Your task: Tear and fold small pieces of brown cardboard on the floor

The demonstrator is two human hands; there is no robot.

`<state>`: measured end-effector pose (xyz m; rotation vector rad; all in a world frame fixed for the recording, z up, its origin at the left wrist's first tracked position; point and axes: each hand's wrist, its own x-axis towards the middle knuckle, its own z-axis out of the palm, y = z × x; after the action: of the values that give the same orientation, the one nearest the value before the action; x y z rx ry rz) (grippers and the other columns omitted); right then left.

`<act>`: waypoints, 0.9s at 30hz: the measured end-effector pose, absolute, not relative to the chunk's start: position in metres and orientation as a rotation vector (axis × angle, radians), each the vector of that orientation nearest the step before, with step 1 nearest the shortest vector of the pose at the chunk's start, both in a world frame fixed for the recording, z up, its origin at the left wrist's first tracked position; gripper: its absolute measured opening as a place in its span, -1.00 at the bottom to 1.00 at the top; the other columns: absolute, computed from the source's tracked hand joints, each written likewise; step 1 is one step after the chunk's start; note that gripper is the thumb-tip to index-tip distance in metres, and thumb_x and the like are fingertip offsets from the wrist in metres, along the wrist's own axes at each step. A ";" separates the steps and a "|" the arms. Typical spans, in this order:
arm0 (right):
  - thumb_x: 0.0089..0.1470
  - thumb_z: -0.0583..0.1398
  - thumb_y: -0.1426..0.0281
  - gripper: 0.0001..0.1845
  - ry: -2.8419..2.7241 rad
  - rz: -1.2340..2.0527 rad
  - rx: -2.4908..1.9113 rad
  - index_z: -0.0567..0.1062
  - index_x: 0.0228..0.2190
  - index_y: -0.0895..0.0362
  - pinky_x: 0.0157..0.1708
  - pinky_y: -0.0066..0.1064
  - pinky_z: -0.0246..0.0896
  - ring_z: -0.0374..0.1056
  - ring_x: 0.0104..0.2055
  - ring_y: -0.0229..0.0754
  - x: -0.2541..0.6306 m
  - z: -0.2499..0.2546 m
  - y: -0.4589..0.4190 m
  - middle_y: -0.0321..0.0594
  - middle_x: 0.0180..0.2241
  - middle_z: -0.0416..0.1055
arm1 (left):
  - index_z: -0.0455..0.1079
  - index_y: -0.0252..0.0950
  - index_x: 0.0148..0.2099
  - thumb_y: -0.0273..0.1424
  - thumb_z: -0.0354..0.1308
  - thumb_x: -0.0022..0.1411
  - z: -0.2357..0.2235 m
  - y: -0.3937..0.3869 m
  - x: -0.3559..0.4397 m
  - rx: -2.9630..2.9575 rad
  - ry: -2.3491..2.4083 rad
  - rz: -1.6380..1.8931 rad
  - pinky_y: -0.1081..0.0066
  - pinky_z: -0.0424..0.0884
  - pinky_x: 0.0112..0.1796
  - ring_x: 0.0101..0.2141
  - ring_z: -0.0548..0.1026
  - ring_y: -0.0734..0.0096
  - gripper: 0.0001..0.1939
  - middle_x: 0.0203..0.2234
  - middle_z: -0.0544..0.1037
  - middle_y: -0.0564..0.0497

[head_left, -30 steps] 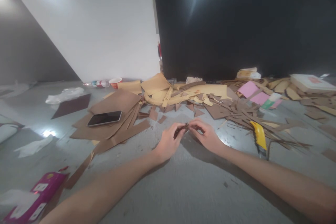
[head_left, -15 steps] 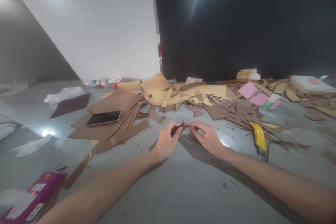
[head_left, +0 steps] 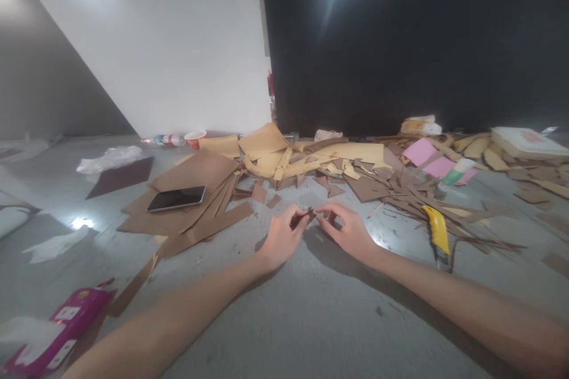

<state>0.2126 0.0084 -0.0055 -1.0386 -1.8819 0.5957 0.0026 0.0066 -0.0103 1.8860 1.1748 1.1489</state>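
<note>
My left hand [head_left: 284, 233] pinches a small folded-looking piece of brown paper [head_left: 311, 212] between thumb and fingertips, just above the grey table [head_left: 284, 320]. Its exact shape is too small to make out. Close against its right side is my right hand [head_left: 349, 230], thumb and forefinger a little apart. Whether the right forefinger still touches the piece I cannot tell. Beyond the hands lie small brown paper triangles [head_left: 336, 190]. To the right of my right hand rests a yellow-handled cutter [head_left: 437, 231].
At left, a phone [head_left: 176, 199] lies on brown paper sheets [head_left: 195, 167]. A magenta power strip [head_left: 73, 320] is at lower left. Paper strips and scraps [head_left: 400, 189] heap across the back, with a paper cup [head_left: 195, 139], pink paper [head_left: 422, 153] and a white box [head_left: 527, 143].
My right thumb and forefinger have parted slightly and drawn back from the brown paper piece. My left hand keeps its pinch in nearly the same place.
</note>
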 end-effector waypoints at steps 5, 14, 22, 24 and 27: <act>0.36 0.17 0.24 -0.81 -1.929 0.634 -0.987 0.53 -0.13 0.05 -0.33 -0.35 0.37 0.42 -0.30 -0.15 0.213 -0.003 0.007 -0.17 -0.26 0.45 | 0.44 -0.25 -0.18 -0.19 0.13 0.47 -0.009 0.006 0.002 1.911 1.188 1.108 0.47 0.36 -0.34 -0.40 0.51 0.44 -0.76 -0.38 0.61 0.08; 0.38 0.14 0.20 -0.76 -1.949 0.693 -0.949 0.53 -0.11 0.05 -0.28 -0.33 0.39 0.41 -0.29 -0.15 0.212 -0.004 0.009 -0.15 -0.22 0.46 | 0.47 -0.26 -0.17 -0.25 0.14 0.47 -0.012 0.005 0.002 2.009 1.138 1.125 0.49 0.36 -0.32 -0.40 0.51 0.47 -0.79 -0.36 0.63 0.06; 0.39 0.12 0.12 -0.65 -1.935 0.835 -0.999 0.49 -0.34 0.08 -0.34 -0.37 0.27 0.32 -0.35 -0.17 0.213 0.000 0.011 -0.26 -0.41 0.39 | 0.48 -0.21 -0.12 -0.27 0.12 0.49 -0.012 -0.001 0.003 2.095 1.112 1.085 0.43 0.46 -0.19 -0.25 0.61 0.38 -0.83 -0.19 0.67 -0.01; 0.39 0.11 0.10 -0.63 -1.917 0.852 -0.976 0.52 -0.32 0.08 -0.30 -0.36 0.28 0.33 -0.32 -0.16 0.214 0.001 0.011 -0.24 -0.38 0.43 | 0.49 -0.20 -0.12 -0.26 0.10 0.50 -0.013 -0.002 0.003 2.117 1.094 1.098 0.41 0.47 -0.16 -0.22 0.61 0.36 -0.81 -0.18 0.67 -0.03; 0.38 0.12 0.07 -0.60 -1.876 0.891 -0.975 0.54 -0.31 0.09 -0.33 -0.36 0.27 0.33 -0.34 -0.16 0.214 0.001 0.011 -0.25 -0.40 0.43 | 0.48 -0.21 -0.09 -0.26 0.10 0.50 -0.015 -0.002 0.004 2.126 1.094 1.111 0.41 0.48 -0.15 -0.22 0.61 0.36 -0.82 -0.18 0.66 -0.03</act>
<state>0.2144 0.0110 0.0012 -0.9747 -1.8757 0.8905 0.0035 -0.0023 -0.0147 2.1260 1.0944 1.1111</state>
